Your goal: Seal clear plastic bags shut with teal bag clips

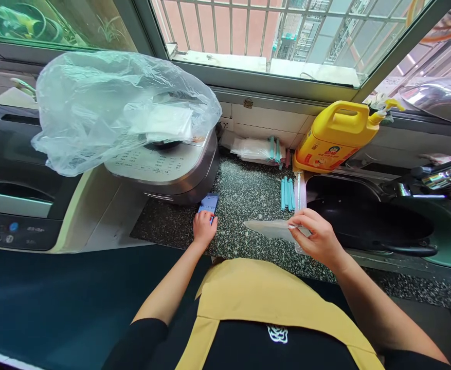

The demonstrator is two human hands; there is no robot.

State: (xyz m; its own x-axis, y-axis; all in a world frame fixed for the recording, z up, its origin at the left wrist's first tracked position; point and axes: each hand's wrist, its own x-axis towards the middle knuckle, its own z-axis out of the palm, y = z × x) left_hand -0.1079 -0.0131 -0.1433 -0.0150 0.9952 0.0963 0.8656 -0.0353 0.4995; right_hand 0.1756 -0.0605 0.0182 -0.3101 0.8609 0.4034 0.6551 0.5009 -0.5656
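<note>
My left hand (205, 227) is closed on the near end of a phone (209, 202), whose lit screen shows digits. The phone lies beside the rice cooker's front. With thumb and fingers pinched, my right hand (316, 237) holds a thin translucent plastic bag (269, 228) by one end. It stretches leftward to a point, low over the speckled counter (244, 190). Just beyond that hand lie several light-blue strips (287, 193) side by side. A clear flat strip (300, 190) runs along the sink's edge, partly hidden by my right hand.
A large, filled clear plastic bag (121, 103) rests on the rice cooker (171, 174). Stacked small plastic bags (254, 148) lie against the tiled wall. A yellow jug (333, 136) stands behind the sink, which holds a black wok (364, 221). A washing machine (13, 169) is at left.
</note>
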